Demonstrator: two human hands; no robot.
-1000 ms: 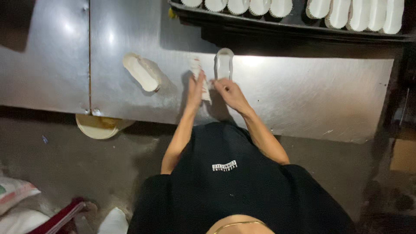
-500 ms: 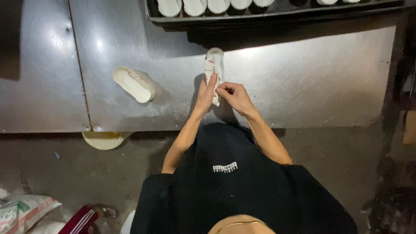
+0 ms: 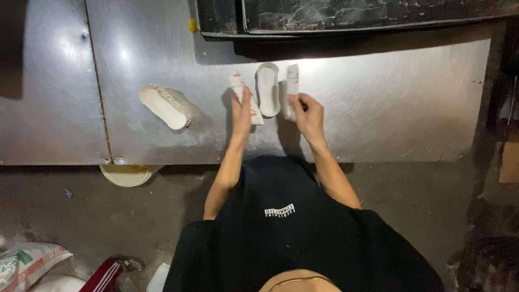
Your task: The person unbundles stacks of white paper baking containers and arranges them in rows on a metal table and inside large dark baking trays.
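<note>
Black cloth of the person's shirt [image 3: 292, 243] fills the near edge, and both bare forearms reach forward from it onto the steel table [image 3: 389, 108]. The left hand [image 3: 241, 111] lies flat and palm down, fingers straight and together, pressing on a paper liner [image 3: 244, 92] that sticks out beyond the fingertips; it pins the liner rather than closing round it. The right hand [image 3: 309, 114] is bent at the wrist, with thumb and fingertips pinched on the near end of a second liner [image 3: 292, 89], which stands on edge. Between the two hands an open oval paper cup [image 3: 268, 89] rests on the table, just beside both liners. Well to the left lies a stack of cups [image 3: 164, 105], tipped on its side. Beyond the hands a dark tray [image 3: 351, 16] spans the far edge.

Half a second ago the hands were close together on a single white piece; now they are apart, each with its own liner, and the cup sits open between them. The view has also shifted, so the white cups on the tray no longer show.
</note>
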